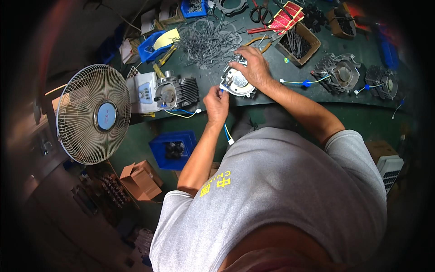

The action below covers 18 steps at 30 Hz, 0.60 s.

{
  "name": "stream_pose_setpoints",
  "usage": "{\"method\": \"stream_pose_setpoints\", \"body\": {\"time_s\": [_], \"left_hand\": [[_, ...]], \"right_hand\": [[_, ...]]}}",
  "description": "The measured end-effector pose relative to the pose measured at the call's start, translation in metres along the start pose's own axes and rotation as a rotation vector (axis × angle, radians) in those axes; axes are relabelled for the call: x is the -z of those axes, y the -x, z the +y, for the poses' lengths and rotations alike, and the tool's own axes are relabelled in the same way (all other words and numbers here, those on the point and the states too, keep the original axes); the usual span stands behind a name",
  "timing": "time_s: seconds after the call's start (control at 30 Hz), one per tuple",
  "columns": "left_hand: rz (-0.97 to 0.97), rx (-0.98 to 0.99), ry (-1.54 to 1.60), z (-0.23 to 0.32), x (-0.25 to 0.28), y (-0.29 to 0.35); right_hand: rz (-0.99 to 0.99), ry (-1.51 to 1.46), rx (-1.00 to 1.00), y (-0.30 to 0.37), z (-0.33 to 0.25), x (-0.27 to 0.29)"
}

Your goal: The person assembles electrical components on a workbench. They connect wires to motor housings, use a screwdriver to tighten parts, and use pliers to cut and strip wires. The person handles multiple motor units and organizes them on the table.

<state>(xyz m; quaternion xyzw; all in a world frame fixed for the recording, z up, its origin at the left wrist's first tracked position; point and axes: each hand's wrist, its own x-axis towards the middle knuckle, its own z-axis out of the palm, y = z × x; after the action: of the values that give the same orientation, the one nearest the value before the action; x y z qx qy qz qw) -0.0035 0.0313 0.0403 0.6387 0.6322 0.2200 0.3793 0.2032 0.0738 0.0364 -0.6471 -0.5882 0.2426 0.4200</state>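
A round metal motor housing [239,82] with a pale rim and a shiny disc in its middle is at the front edge of the bench. My right hand [254,68] grips its far side, the thumb and fingers bent over the rim. At the near left edge, my left hand [216,106] is closed, its fingertips pinching the wires where they leave the housing. Below that hand, blue and yellow wires [227,131] hang past the bench edge and end in a white connector [231,141]. The fingertips hide the exact pinch point.
Left of the housing stand a finned motor unit [183,93] and a caged fan [93,113]. Behind lies a heap of grey ties [208,43]. Pliers [265,44], a cardboard box [299,45] and finned housings [340,72] occupy the right side. A blue crate [158,152] sits below.
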Motion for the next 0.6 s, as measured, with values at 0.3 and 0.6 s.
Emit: {"method": "stream_pose_setpoints", "body": {"time_s": [0.3, 0.6], "left_hand": [[-0.203, 0.329, 0.621, -0.011, 0.014, -0.009], [-0.102, 0.272, 0.431, -0.003, 0.001, -0.009]], "right_hand": [[-0.008, -0.005, -0.018, 0.000, 0.000, 0.001], [-0.017, 0.007, -0.030, -0.001, 0.001, 0.000]]}}
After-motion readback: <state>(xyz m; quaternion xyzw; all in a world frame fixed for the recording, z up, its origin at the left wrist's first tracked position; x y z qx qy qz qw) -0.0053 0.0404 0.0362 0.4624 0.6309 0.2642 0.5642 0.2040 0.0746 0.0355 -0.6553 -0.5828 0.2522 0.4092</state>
